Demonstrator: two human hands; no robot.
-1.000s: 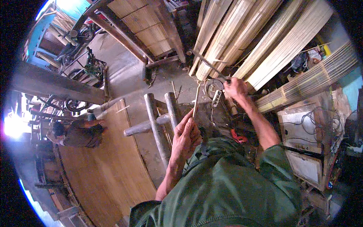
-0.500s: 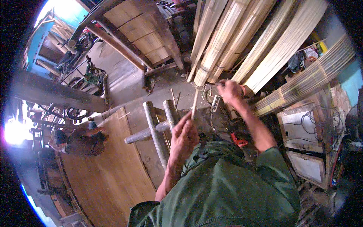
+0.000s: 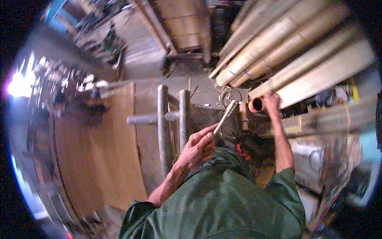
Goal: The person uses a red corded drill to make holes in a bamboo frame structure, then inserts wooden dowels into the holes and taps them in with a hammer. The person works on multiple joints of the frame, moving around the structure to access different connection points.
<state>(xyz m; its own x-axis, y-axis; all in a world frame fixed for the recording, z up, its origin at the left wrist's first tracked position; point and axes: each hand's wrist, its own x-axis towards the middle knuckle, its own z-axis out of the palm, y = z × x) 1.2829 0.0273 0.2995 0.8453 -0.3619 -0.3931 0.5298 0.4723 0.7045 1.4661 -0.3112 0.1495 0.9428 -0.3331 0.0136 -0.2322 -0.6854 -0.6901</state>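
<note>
My left hand [image 3: 197, 148] is closed around one end of a slim pale stick [image 3: 225, 116], which slants up and to the right in front of me. It looks like wood or bamboo; its far end is blurred. Farther off to the right, my right hand [image 3: 272, 100] grips the side of a small orange-rimmed can [image 3: 251, 106]. The can's mouth is tilted toward me and looks dark inside, and I cannot make out its contents. Beyond it lean rolled bamboo-slat blinds [image 3: 254, 55].
A pale log frame [image 3: 162, 127] stands left of my left hand. Farther left lies a wide woven sheet [image 3: 115, 159], with a blurred person at its far end. A bamboo roll [image 3: 318, 121] and pale boxes are at the right. A red tool [image 3: 242, 152] lies low near my body.
My right hand has moved right and now has the orange-rimmed can. The stick in my left hand has swung from nearly upright to a rightward slant. The whole view has turned.
</note>
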